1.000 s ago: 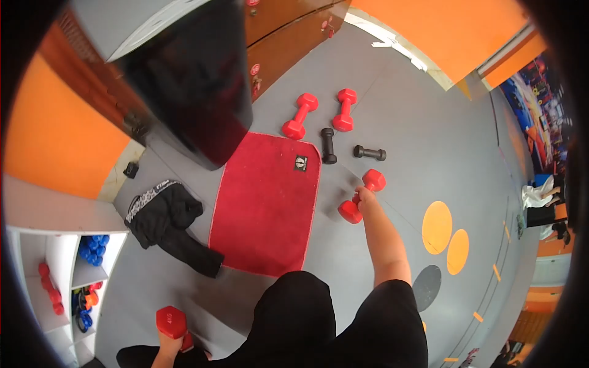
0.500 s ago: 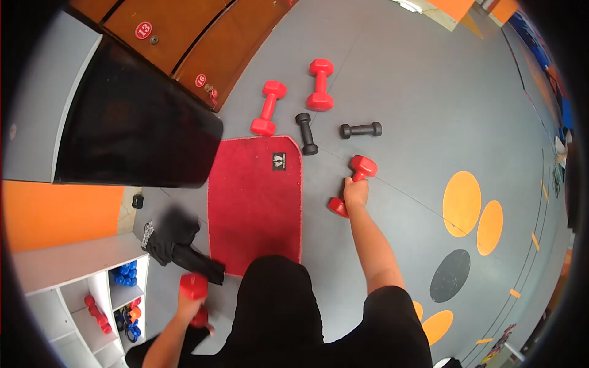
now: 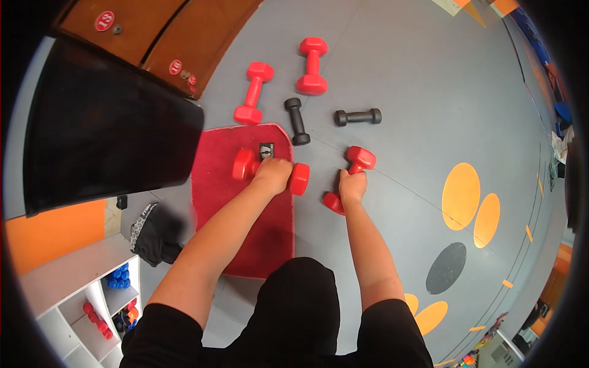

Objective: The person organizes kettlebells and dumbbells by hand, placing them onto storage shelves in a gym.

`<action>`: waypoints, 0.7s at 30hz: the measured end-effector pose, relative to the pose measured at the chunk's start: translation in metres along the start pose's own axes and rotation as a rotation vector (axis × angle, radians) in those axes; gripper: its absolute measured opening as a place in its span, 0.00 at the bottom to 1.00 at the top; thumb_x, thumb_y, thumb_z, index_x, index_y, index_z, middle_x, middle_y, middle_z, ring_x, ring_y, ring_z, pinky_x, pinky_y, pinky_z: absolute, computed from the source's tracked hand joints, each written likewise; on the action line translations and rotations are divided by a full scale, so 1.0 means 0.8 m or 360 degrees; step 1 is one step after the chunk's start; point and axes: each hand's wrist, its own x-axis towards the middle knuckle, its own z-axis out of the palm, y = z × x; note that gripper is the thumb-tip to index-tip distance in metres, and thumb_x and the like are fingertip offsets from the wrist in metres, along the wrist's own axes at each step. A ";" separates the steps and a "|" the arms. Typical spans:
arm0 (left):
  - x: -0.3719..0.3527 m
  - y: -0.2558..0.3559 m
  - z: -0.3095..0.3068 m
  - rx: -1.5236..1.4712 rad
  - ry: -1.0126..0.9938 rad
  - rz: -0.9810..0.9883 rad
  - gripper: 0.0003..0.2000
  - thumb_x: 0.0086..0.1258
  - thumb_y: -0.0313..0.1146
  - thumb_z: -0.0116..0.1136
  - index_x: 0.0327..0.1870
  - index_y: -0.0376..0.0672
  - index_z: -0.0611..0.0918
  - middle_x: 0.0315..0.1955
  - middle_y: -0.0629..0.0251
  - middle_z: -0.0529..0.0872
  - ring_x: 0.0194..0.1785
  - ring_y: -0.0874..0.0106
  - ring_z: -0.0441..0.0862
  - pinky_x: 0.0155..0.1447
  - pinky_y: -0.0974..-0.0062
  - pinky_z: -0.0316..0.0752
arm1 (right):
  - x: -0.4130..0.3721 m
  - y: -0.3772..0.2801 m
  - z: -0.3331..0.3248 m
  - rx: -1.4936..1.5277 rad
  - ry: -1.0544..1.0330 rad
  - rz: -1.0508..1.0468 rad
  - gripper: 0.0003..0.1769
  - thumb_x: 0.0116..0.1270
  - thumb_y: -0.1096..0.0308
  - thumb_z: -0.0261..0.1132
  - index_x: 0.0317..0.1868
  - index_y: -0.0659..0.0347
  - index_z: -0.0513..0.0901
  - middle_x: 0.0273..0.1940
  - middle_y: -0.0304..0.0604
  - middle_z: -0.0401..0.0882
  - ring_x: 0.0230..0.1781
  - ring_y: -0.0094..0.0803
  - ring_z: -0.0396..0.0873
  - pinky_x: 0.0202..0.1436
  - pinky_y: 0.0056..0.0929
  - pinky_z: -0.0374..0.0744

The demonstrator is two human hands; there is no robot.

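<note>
My left hand [image 3: 273,174] is wrapped round the handle of a red dumbbell [image 3: 245,164], held over the upper part of the red mat [image 3: 245,239]. To the right of the mat, my right hand [image 3: 353,185] grips a second red dumbbell [image 3: 361,157] by its middle, over the grey floor. Beyond my hands lie two more red dumbbells, one [image 3: 253,93] at the mat's far edge and one [image 3: 313,66] farther off. Two black dumbbells rest nearer, one [image 3: 297,121] by the mat's corner and one [image 3: 358,117] to its right.
A black bin [image 3: 110,129] stands at the left beside wooden lockers [image 3: 165,30]. Black clothing [image 3: 161,233] lies left of the mat. A white shelf [image 3: 86,306] with small weights is at the lower left. Orange floor spots [image 3: 461,196] are at the right.
My left hand has swung from the lower left up and right, carrying its red dumbbell over the mat. My right hand keeps its grip with little movement. The view has shifted slightly.
</note>
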 end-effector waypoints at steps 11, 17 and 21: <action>-0.029 -0.016 0.032 0.0188 0.0320 0.0216 0.22 0.67 0.25 0.59 0.64 0.43 0.75 0.67 0.57 0.74 0.74 0.58 0.69 0.77 0.58 0.61 | 0.001 -0.002 0.005 -0.0090 0.0059 -0.0041 0.23 0.62 0.61 0.70 0.47 0.74 0.78 0.47 0.67 0.85 0.51 0.62 0.83 0.58 0.52 0.80; -0.247 -0.041 -0.034 -0.0341 0.0554 -0.0040 0.38 0.66 0.29 0.66 0.79 0.44 0.63 0.80 0.51 0.56 0.79 0.52 0.60 0.80 0.51 0.56 | 0.011 0.014 0.016 -0.0129 0.0094 -0.0125 0.23 0.60 0.58 0.71 0.44 0.73 0.82 0.45 0.64 0.86 0.48 0.61 0.85 0.55 0.51 0.81; -0.479 -0.056 -0.062 -0.0541 0.0337 -0.0598 0.38 0.62 0.30 0.71 0.75 0.41 0.66 0.79 0.50 0.57 0.75 0.46 0.65 0.77 0.50 0.62 | -0.002 0.006 0.007 -0.0198 0.0041 -0.0223 0.22 0.58 0.56 0.69 0.35 0.73 0.84 0.36 0.63 0.87 0.40 0.57 0.87 0.47 0.52 0.81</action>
